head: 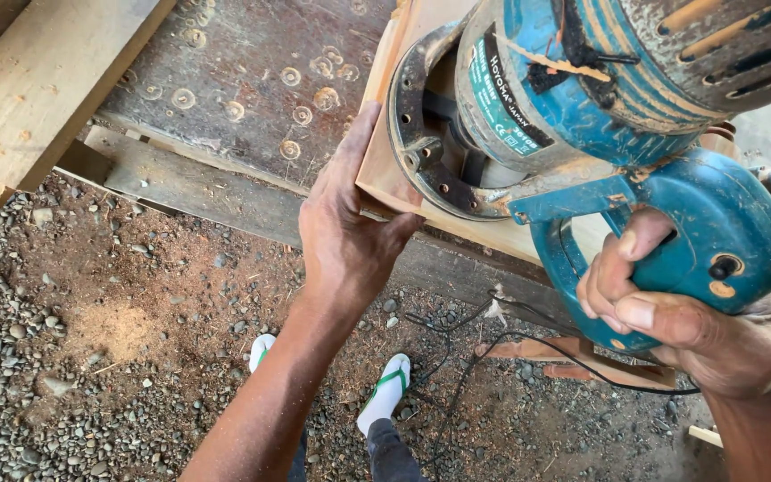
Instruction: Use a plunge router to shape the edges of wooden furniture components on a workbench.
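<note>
Over the gravel ground (91,357), the left hand (345,223) lies flat, fingers pressed together, against the edge of a pale wooden board (385,170). The right hand (689,321) is wrapped around the handle of a blue electric router (582,107), its round metal base on the board, body rising towards the camera.

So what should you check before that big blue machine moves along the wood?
1. Right hand around the handle of the blue router: ok, fingers wrap it.
2. Left hand steadying the wooden board: ok, palm pressed on its edge.
3. Left fingers away from the cutter: cannot tell, the bit is hidden under the round metal base.
4. Black cord out of the way: not ok, it lies looped on the gravel close to the feet.
5. Feet protected: not ok, open green-strapped sandals.
</note>
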